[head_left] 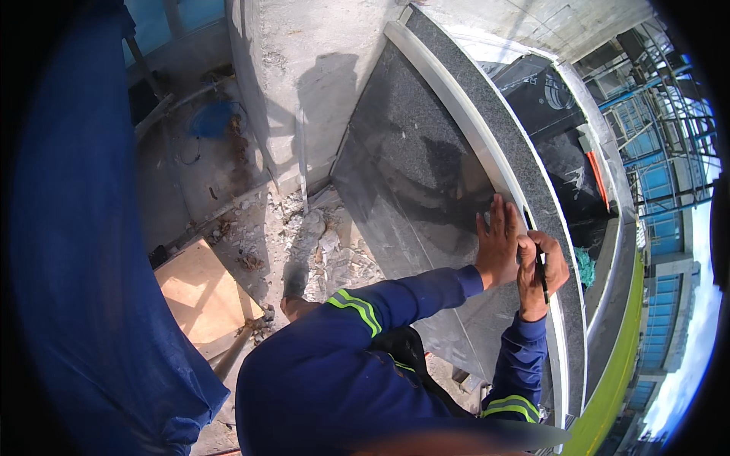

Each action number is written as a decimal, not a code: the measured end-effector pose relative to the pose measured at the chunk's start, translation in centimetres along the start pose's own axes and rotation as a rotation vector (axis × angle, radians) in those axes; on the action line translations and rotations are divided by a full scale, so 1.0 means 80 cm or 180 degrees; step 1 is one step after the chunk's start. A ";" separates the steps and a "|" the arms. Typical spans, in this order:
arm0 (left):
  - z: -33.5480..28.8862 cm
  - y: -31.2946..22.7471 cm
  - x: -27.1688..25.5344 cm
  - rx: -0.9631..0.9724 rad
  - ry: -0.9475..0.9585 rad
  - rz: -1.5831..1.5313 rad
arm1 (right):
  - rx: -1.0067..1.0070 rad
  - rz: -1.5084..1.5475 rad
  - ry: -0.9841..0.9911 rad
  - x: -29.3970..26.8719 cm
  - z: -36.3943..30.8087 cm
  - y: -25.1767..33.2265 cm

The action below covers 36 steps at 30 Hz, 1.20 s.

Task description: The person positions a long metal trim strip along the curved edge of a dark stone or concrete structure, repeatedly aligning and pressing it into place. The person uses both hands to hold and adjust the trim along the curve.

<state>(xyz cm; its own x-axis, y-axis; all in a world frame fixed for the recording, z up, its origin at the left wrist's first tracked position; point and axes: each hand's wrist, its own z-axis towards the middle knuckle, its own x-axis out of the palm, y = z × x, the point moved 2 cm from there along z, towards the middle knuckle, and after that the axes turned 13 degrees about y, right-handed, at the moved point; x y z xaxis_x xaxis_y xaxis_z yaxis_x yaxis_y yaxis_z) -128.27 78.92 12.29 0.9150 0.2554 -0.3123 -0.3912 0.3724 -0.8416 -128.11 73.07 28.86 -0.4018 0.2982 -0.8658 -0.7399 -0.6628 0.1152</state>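
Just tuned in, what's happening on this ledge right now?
A person in blue work clothes leans over a dark granite slab standing upright against a low wall. The left hand lies flat, fingers spread, near the slab's top edge beside a white strip. The right hand grips a dark pencil at that same edge. Broken rubble lies on the floor below.

The floor (198, 190) was bare, dusty concrete. Rubble (327, 243) lay heaped on it at the foot of the granite slab (411, 175), which stood on edge there. A plywood board (199, 292) rested flat, well left of the slab; a blue tarp (84, 251) draped down beyond the board.
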 end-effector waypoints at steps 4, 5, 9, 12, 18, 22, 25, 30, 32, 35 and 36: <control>-0.006 0.008 0.019 0.0255 0.0819 0.0509 | -0.0761 0.0122 0.0434 0.109 0.215 0.060; -0.009 0.008 0.019 0.0393 0.0543 0.0532 | -0.0771 0.0099 0.0568 0.132 0.252 0.068; -0.012 0.007 0.017 0.0531 0.0408 -0.0148 | -0.0510 -0.0362 0.0986 0.210 0.357 0.077; -0.007 0.000 0.015 0.0656 0.0344 -0.0529 | -0.0635 -0.0505 0.0809 0.245 0.411 0.070; 0.000 -0.003 0.013 0.0508 0.0442 -0.0459 | -0.0772 -0.0555 0.0637 0.280 0.461 0.064; 0.000 -0.003 0.011 0.0520 0.0331 -0.0177 | -0.0792 -0.0761 0.0680 0.288 0.468 0.058; -0.003 -0.004 0.011 0.0532 0.0347 -0.0224 | -0.0794 -0.0766 0.0726 0.295 0.471 0.054; -0.007 -0.007 0.009 0.0546 0.0356 -0.0298 | -0.0761 -0.0935 0.0769 0.306 0.479 0.058; -0.007 -0.007 0.007 0.0558 0.0361 -0.0299 | -0.0682 -0.1019 0.0859 0.307 0.483 0.061; -0.005 -0.007 0.006 0.0549 0.0371 -0.0322 | -0.0639 -0.1133 0.0942 0.302 0.481 0.064; -0.006 -0.007 0.005 0.0564 0.0367 -0.0323 | -0.0650 -0.1219 0.0962 0.298 0.475 0.064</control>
<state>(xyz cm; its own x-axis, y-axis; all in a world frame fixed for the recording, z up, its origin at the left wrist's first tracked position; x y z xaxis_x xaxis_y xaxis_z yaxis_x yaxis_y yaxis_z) -127.65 78.37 12.41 0.9518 0.1089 -0.2869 -0.2986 0.5443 -0.7839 -161.98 102.87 27.34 0.0725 0.3539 -0.9325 -0.6710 -0.6744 -0.3082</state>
